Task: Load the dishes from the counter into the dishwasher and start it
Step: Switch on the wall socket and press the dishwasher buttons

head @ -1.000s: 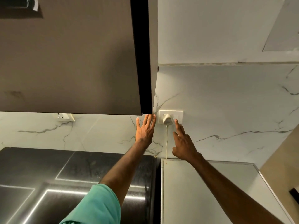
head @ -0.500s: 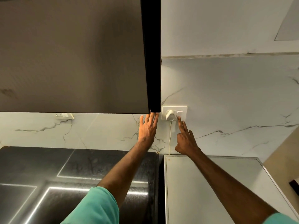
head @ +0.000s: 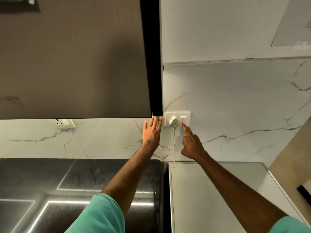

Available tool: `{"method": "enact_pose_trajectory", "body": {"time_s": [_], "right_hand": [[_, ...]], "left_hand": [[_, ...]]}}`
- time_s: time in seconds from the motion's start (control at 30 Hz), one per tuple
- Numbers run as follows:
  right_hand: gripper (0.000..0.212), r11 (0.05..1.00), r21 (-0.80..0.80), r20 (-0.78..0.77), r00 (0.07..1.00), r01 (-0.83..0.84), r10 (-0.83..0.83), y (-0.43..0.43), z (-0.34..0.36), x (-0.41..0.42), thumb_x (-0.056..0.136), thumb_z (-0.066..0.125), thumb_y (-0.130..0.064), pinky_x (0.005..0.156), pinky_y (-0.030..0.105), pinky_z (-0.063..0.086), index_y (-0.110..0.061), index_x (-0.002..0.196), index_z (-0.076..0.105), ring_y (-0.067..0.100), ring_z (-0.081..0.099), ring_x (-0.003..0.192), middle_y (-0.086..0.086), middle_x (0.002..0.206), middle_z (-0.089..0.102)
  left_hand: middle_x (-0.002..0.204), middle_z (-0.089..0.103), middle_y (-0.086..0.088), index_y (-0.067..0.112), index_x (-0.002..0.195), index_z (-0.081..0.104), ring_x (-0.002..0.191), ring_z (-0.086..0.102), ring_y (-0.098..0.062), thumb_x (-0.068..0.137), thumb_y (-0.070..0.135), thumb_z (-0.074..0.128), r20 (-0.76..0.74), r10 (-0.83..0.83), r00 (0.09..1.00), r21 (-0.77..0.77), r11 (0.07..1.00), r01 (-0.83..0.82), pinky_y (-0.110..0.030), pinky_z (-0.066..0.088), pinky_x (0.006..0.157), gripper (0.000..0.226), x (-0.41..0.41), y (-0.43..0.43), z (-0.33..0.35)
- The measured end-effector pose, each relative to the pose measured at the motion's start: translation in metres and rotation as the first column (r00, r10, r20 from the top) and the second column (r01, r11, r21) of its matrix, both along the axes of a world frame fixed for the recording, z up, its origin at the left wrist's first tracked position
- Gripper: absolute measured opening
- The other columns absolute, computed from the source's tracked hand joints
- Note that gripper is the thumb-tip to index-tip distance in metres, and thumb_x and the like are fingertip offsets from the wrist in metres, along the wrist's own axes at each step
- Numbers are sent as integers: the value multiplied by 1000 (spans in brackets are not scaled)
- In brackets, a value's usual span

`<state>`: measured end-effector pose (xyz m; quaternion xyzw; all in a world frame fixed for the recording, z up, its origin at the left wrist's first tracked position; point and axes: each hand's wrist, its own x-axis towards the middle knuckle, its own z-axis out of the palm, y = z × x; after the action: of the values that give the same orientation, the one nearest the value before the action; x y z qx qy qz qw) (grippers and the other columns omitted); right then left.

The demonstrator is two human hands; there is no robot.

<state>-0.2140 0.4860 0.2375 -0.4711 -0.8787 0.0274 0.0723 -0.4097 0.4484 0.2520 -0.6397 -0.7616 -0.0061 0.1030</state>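
Note:
A white switch plate (head: 186, 114) is set in the marble wall, with a white plug (head: 174, 121) in its socket and a cord (head: 174, 143) hanging down behind the grey appliance top (head: 218, 190). My right hand (head: 191, 145) points upward; its straight index fingertip touches the switch (head: 183, 119) at the plate's right side while the other fingers are curled in. My left hand (head: 152, 132) lies flat against the wall, fingers straight, its tips reaching the bottom corner of the dark upper cabinet (head: 75, 64). No dishes are in view.
A glossy black countertop (head: 67, 179) fills the lower left. A second white socket (head: 64, 122) sits on the wall under the cabinet. The cabinet's black side edge (head: 153, 64) hangs just left of the switch plate. A beige wall (head: 292, 157) stands at right.
My right index finger has moved up from below the plate onto the switch. My left hand has stayed flat on the wall.

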Motion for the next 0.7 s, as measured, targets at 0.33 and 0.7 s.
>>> {"method": "enact_pose_trajectory", "body": {"time_s": [0.33, 0.7], "right_hand": [[34, 989, -147, -125, 991, 25, -43, -51, 4, 42, 82, 75, -10, 83, 25, 47, -7, 114, 61, 25, 59, 126, 4, 167, 15], [35, 987, -159, -195, 981, -12, -20, -162, -8, 141, 85, 61, -7, 107, 30, 39, -5, 120, 57, 27, 42, 142, 16, 163, 24]], "left_hand": [[163, 22, -19, 8, 147, 41, 151, 23, -36, 90, 17, 72, 22, -38, 999, 3, 999, 38, -53, 23, 123, 66, 28, -32, 14], [123, 58, -11, 8, 118, 63, 116, 57, -27, 88, 12, 66, 108, -74, 991, -95, 992, 85, -38, 51, 96, 30, 127, -167, 10]]}}
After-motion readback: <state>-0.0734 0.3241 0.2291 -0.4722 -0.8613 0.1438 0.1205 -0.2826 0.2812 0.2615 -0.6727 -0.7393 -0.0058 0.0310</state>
